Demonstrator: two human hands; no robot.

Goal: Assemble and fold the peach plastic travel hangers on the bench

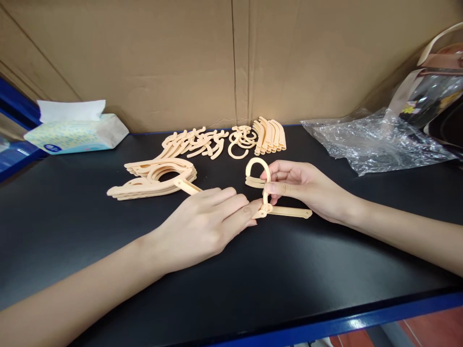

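A cream plastic hanger hook (268, 185) stands upright, pinched between the thumb and fingers of my right hand (307, 185). The hook's foot meets a joint with a slim hanger arm (291, 212) stretching out to the right. My left hand (208, 224) is closed around the hanger piece at the left of that joint, its fingertips touching near the hook's foot. Past its knuckles pokes another arm end (186, 186); my hand hides how it connects. Behind the hook shows a short curved cream piece (255, 182); I cannot tell whether it is attached.
Stacked folding hangers (152, 185) lie left of my hands. Along the back are loose hanger arms (195, 142), hooks (238, 144) and curved tubes (270, 135). A tissue pack (79, 134) sits back left, clear plastic bags (372, 140) back right. A cardboard wall (181, 62) closes the rear.
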